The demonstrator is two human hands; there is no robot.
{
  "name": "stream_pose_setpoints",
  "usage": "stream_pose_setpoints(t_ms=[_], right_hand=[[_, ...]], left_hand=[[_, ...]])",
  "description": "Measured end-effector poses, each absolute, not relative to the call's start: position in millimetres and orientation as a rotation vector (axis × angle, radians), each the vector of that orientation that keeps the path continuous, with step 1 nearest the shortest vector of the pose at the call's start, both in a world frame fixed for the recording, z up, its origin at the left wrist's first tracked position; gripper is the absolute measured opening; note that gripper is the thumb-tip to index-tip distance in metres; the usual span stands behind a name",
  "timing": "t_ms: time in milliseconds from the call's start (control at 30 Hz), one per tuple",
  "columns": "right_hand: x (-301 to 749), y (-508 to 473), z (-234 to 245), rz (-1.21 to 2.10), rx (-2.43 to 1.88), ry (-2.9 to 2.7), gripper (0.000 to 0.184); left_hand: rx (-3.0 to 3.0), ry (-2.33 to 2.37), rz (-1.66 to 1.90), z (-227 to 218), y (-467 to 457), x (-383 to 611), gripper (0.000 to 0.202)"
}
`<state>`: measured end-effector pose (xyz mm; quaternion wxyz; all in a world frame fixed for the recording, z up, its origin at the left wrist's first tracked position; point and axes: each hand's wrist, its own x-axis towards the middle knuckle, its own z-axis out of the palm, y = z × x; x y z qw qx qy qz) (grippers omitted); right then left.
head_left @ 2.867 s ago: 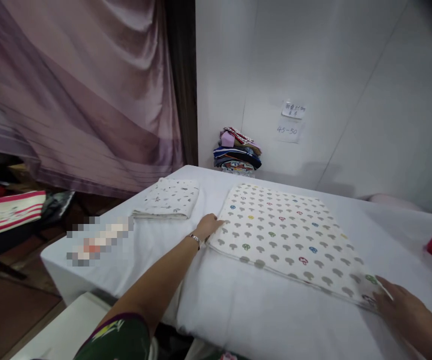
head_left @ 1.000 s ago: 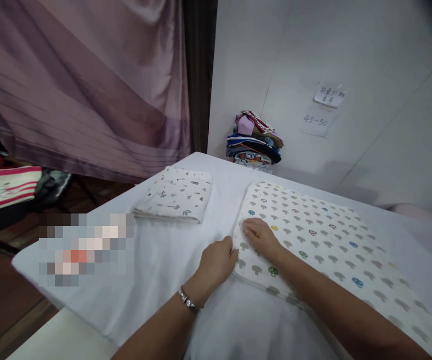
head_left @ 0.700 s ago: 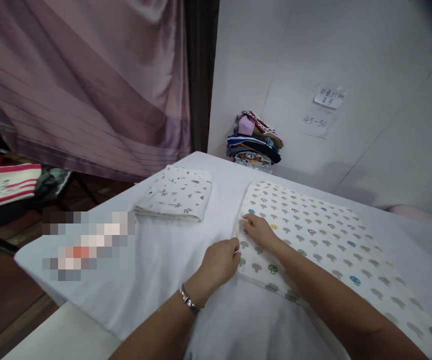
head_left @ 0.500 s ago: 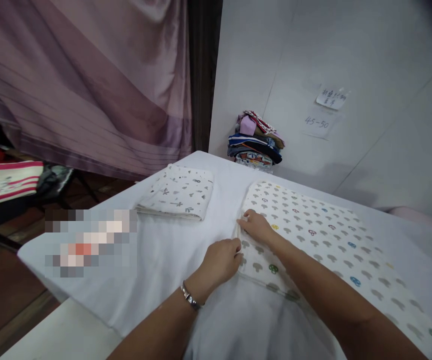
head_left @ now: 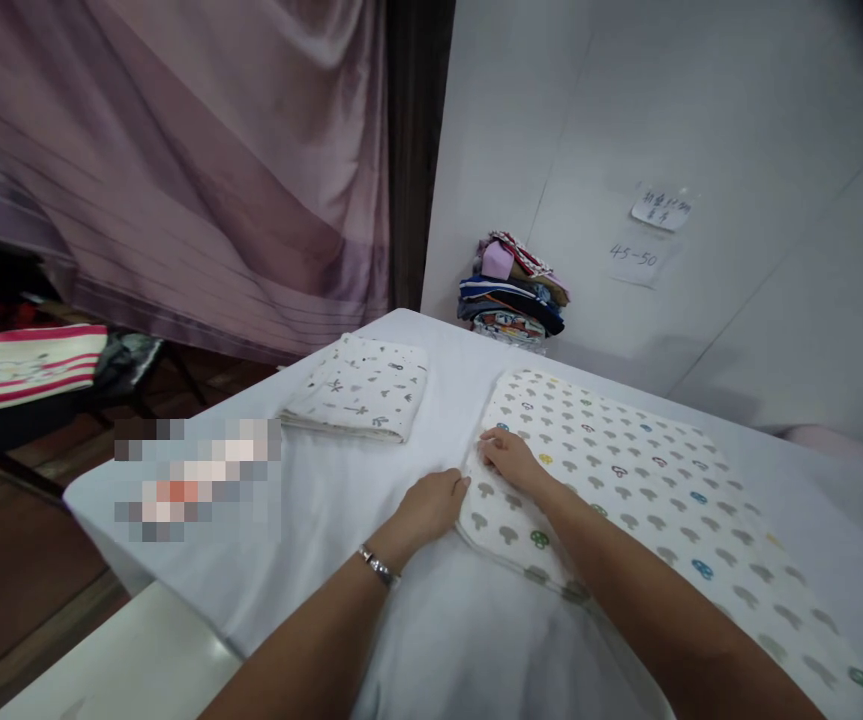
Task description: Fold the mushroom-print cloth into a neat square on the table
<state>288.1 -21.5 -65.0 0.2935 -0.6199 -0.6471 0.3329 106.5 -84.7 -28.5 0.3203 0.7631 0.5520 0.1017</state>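
Note:
A white cloth (head_left: 626, 490) with grey and coloured mushroom prints lies folded flat on the white-covered table (head_left: 311, 540). At its near left corner, my left hand (head_left: 435, 505) is closed, its fingertips pinching the edge. Slightly farther along the same left edge, my right hand (head_left: 510, 458) has its fingers curled together against the cloth; its forearm lies across the print. Beyond my left hand sits a smaller folded cloth (head_left: 360, 385) with small grey plant prints, touched by neither hand.
A stack of folded clothes (head_left: 513, 290) stands at the back against the white wall (head_left: 588, 120), which bears paper notes (head_left: 633, 262). A pixelated patch covers the table's left part. A purple curtain (head_left: 251, 180) hangs at left, above a striped cloth (head_left: 33, 365). A pale stool (head_left: 131, 660) stands near left.
The left edge of the mushroom-print cloth has been drawn slightly left and lies flatter. My left hand has shifted a little left with it. The view has moved slightly.

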Motion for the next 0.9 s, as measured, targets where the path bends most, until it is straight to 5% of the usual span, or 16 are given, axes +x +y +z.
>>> stream_pose_setpoints(t_ms=[267, 900], right_hand=[[313, -53, -53, 0.740, -1.545, -1.823, 0.023], [321, -80, -73, 1.003, -1.367, -1.667, 0.024]], left_hand=[[2.000, 1.551, 0.263, -23, -64, 110, 0.047], [1.991, 1.714, 0.420, -35, -25, 155, 0.018]])
